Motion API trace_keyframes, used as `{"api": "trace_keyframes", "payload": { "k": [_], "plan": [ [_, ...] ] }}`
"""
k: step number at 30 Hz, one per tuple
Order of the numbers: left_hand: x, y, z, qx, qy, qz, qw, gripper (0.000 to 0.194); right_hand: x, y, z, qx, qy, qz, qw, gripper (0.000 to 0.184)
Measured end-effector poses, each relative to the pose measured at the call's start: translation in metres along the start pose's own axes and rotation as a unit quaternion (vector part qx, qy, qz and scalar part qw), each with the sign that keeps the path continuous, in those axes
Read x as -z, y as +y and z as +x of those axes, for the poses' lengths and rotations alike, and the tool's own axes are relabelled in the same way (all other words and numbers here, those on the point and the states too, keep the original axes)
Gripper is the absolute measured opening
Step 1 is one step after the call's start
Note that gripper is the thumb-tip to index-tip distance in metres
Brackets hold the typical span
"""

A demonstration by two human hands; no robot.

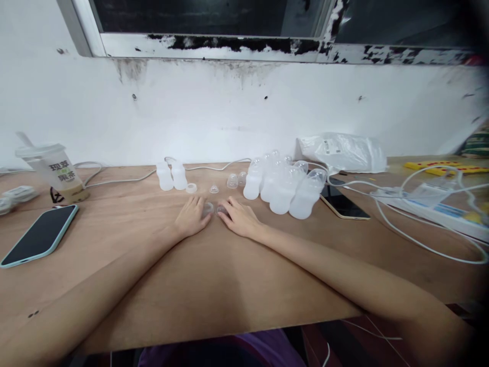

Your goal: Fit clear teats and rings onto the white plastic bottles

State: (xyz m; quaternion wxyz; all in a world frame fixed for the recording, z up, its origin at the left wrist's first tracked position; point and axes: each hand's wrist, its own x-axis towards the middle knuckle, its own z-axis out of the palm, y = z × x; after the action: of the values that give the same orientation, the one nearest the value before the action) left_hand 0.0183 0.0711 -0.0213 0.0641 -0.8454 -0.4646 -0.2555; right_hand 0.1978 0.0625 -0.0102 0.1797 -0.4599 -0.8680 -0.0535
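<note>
My left hand (pixel 191 216) rests low on the table, its thumb and fingers closed around the edge of a small clear round piece (pixel 208 207). Just to the right, my right hand (pixel 240 216) pinches a clear dome-shaped cap (pixel 221 209). Beyond the hands lie a white bottle collar ring (pixel 191 188) and a clear bottle nipple (pixel 214 189). A clear dome cap (pixel 232 181) stands farther back, with another beside it. Two uncapped white baby bottles (pixel 165 177) stand behind my left hand. Several capped baby bottles (pixel 280 196) cluster beyond my right hand.
On the left are a phone (pixel 40 234), a tilted-looking drink cup (pixel 61 173) and white adapters (pixel 19 194). To the right lie another phone (pixel 346 202), a power strip (pixel 431 201) with looping cables and a plastic bag (pixel 344 152). A wall backs the wooden table (pixel 214 290).
</note>
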Motion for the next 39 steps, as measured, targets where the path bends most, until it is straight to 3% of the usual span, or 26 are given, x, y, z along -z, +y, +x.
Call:
{"api": "trace_keyframes", "payload": {
  "k": [2,5,10,14,19,23,28,30,35,39],
  "plan": [
    [0.0,-0.002,0.001,0.013,-0.015,-0.028,0.999,0.029,0.0,0.0,0.0,0.003,0.01,0.016,1.0,0.029],
    [0.002,-0.005,0.003,0.077,-0.025,-0.152,0.985,0.031,0.001,0.0,0.0,0.01,0.024,0.053,0.998,0.029],
    [0.005,-0.012,0.006,0.177,0.002,-0.418,0.891,0.045,0.0,0.005,0.001,-0.001,0.086,0.158,0.984,0.025],
    [0.006,-0.012,0.007,0.191,0.037,-0.471,0.86,0.055,-0.004,0.012,0.006,-0.04,0.13,0.236,0.962,0.024],
    [0.013,-0.006,0.005,0.246,-0.03,-0.51,0.824,0.058,-0.01,0.018,0.012,-0.085,0.132,0.303,0.94,0.024],
    [0.015,-0.004,0.005,0.252,-0.035,-0.512,0.82,0.057,-0.012,0.02,0.013,-0.096,0.117,0.375,0.915,0.026],
    [0.009,-0.007,0.007,0.205,-0.009,-0.521,0.829,0.05,-0.017,0.025,0.015,-0.152,0.136,0.523,0.828,0.034],
    [0.007,-0.008,0.007,0.192,-0.005,-0.522,0.831,0.048,-0.018,0.025,0.016,-0.162,0.139,0.554,0.805,0.035],
    [0.007,-0.007,0.007,0.207,-0.027,-0.519,0.829,0.05,-0.017,0.023,0.017,-0.157,0.136,0.589,0.781,0.035],
    [0.009,-0.006,0.007,0.207,-0.031,-0.518,0.83,0.049,-0.015,0.023,0.016,-0.188,0.131,0.566,0.792,0.03]
  ]
}}
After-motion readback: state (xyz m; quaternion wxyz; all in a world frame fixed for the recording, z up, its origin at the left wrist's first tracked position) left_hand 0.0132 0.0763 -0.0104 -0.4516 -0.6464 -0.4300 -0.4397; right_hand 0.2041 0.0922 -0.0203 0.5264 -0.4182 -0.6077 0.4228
